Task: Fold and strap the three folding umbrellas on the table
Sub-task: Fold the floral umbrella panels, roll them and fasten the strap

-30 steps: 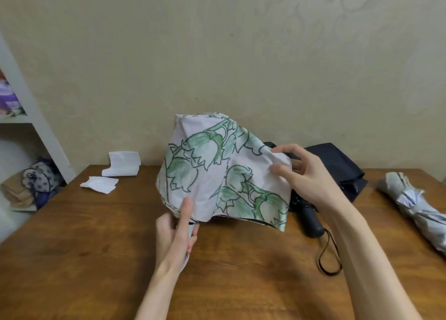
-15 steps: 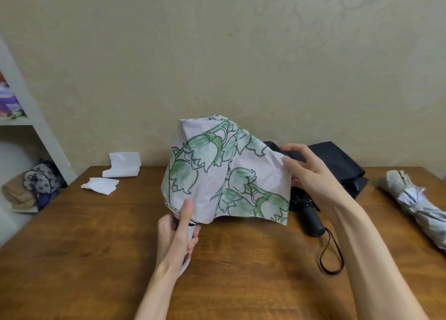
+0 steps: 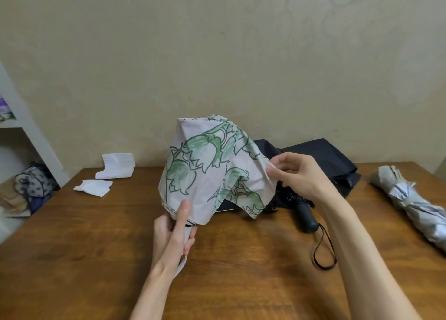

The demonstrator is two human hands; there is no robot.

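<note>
Above the middle of the wooden table (image 3: 72, 259), the floral umbrella (image 3: 210, 170) is held upright, collapsed but loose, its canopy hanging unpleated. The left hand (image 3: 173, 235) grips the pale handle below the canopy, one finger extended up against the fabric edge. The right hand (image 3: 296, 175) pinches a fold of canopy at the right side, thumb and fingertips closed on the cloth.

Probable faults from this position:
- The pinched fold may slip, because the fabric is thin and held only at its edge.
- Panels may bunch unevenly if wrapped before each pleat is drawn out flat, leaving a bundle too thick for the strap.
- The hanging hem may catch on the black umbrella (image 3: 321, 160) lying just behind it.

Not visible: the shaft, ribs and closing strap of the floral umbrella, all under the canopy. The black umbrella is partly covered by the canopy and right hand. The silver-grey umbrella (image 3: 410, 199) is cut off at the frame edge; whether it is strapped cannot be determined.
</note>
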